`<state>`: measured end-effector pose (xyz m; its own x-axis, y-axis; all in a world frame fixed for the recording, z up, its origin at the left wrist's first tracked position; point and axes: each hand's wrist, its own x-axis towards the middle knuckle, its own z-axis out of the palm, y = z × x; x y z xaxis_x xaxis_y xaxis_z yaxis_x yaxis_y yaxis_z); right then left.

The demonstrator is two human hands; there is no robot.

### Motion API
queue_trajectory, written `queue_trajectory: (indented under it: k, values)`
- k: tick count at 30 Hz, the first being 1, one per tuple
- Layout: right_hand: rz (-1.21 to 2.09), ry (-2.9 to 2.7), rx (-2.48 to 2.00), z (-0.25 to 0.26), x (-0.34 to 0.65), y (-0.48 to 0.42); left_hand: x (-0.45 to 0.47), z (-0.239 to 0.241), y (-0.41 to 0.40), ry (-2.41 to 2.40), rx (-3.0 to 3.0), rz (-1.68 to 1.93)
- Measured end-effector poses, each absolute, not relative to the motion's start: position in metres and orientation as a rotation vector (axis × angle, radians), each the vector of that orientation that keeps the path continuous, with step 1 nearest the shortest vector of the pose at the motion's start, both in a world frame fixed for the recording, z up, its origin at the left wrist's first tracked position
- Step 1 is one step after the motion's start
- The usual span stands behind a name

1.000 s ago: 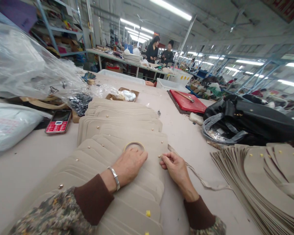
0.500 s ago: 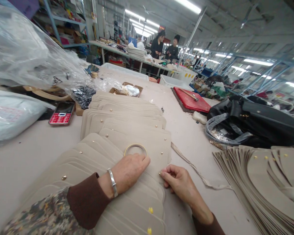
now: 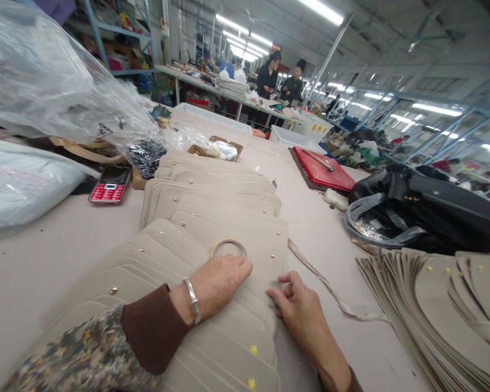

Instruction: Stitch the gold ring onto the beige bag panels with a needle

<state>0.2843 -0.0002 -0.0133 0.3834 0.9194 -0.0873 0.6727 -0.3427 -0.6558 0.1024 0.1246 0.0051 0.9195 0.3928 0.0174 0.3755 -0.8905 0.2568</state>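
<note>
Nearest, toward 6 o'clock, the overlapping beige panels [image 3: 245, 340] begin, and their pile runs up the table [image 3: 36, 288] past the middle of the view. They are fanned, it seems, so that each edge is exposed and easy to reach. Yellow markers [image 3: 251, 384] show on two of the near ones.

At 5 o'clock, the right hand [image 3: 298, 307] is beside the pile, its thumb and forefinger slightly apart and the other fingers curled; whether some small piece is under the thumb, I cannot tell. At 7 o'clock, the left hand [image 3: 220, 280] rests over the panels, fingers bent and close together against a yellow-edged ring [image 3: 229, 240]. Probably its weight keeps the pile steady, but if it grips the ring is hidden from me.

A little farther, gold studs [image 3: 273, 256] sit near the panel edges. Toward 4 o'clock another stack [image 3: 453, 310] is fanned in the same way, likely to be within reach.

At 3 o'clock lies a black bag [image 3: 445, 207], at 9 a red-keyed phone [image 3: 110, 185]. At 2, a hammer [image 3: 316, 159] lies on a red board [image 3: 337, 179], perhaps put aside to leave working space.
</note>
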Motion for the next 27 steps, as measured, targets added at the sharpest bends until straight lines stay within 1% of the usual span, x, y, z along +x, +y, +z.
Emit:
queue_trajectory:
  k: [6,8,16,19,24,27]
  values:
    - [0.355,-1.569,-2.076,-0.017,0.279,-0.01,0.102,0.008,0.124,0.601,2.83,0.087]
    - [0.316,-1.587,-2.083,-0.017,0.278,-0.008,0.102,0.009,0.124,0.595,2.828,0.084]
    - [0.359,-1.587,-2.218,-0.006,0.269,0.012,0.101,0.005,0.126,0.547,2.761,0.205]
    - [0.458,-1.567,-2.256,-0.001,0.269,0.014,0.1,0.004,0.127,0.543,2.736,0.319]
    - [0.709,-1.517,-2.151,0.0,0.276,0.011,0.1,0.008,0.123,0.42,2.591,0.61]
    - [0.669,-1.419,-1.981,0.0,0.278,0.012,0.101,0.009,0.118,0.371,2.528,0.666]
